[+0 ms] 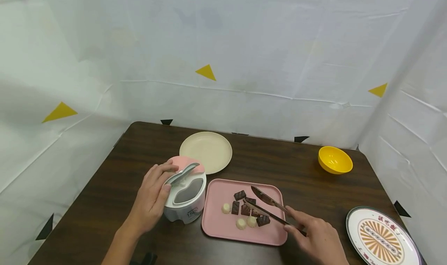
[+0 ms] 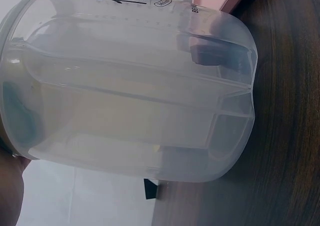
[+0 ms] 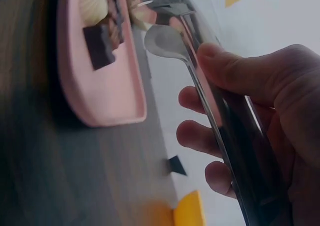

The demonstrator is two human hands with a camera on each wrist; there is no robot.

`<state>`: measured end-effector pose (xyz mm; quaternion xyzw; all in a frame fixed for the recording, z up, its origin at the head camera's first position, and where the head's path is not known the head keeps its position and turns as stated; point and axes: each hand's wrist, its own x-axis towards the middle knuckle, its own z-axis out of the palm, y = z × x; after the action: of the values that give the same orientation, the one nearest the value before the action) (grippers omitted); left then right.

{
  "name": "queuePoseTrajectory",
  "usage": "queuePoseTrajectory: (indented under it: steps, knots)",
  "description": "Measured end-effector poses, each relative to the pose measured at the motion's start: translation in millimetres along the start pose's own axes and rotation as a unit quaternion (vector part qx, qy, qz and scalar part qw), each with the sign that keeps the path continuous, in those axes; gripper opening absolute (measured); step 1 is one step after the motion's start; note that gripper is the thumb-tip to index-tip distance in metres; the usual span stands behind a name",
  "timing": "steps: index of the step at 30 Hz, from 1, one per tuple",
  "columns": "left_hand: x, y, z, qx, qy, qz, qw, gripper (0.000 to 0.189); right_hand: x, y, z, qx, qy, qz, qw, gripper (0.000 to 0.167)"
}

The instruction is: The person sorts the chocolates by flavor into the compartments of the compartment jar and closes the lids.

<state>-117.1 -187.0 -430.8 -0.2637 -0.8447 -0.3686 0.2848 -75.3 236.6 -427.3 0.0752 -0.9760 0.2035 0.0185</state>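
Note:
A white translucent plastic container (image 1: 185,201) with a grey-rimmed lid stands left of a pink tray (image 1: 223,228). My left hand (image 1: 153,197) grips its left side, fingers on the lid's flap (image 1: 181,174). The left wrist view is filled by the container's wall (image 2: 135,85). On the tray lie several dark chocolate pieces (image 1: 239,195) and white candies (image 1: 240,223). My right hand (image 1: 316,238) holds metal tongs (image 1: 267,206), their tips over the chocolates. In the right wrist view my fingers (image 3: 200,138) curl round the tongs' arms (image 3: 215,121) above the tray (image 3: 100,80).
A cream plate (image 1: 206,150) sits behind the container, a yellow bowl (image 1: 334,160) at the back right, and a patterned plate (image 1: 382,238) at the front right corner. The dark wooden table (image 1: 104,187) is walled by white sheeting on three sides.

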Motion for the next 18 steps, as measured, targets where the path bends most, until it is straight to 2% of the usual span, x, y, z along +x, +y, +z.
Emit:
queuePoseTrajectory:
  steps: [8, 18]
  knots:
    - [0.2, -0.6, 0.3, 0.001, 0.000, 0.001, 1.0000, 0.032, 0.7, 6, 9, -0.007, -0.031, 0.045, 0.9985, 0.045]
    - [-0.3, -1.3, 0.6, -0.002, -0.004, -0.006, 1.0000, 0.032, 1.6, 3, 10, -0.017, -0.043, 0.051, 0.9976, 0.043]
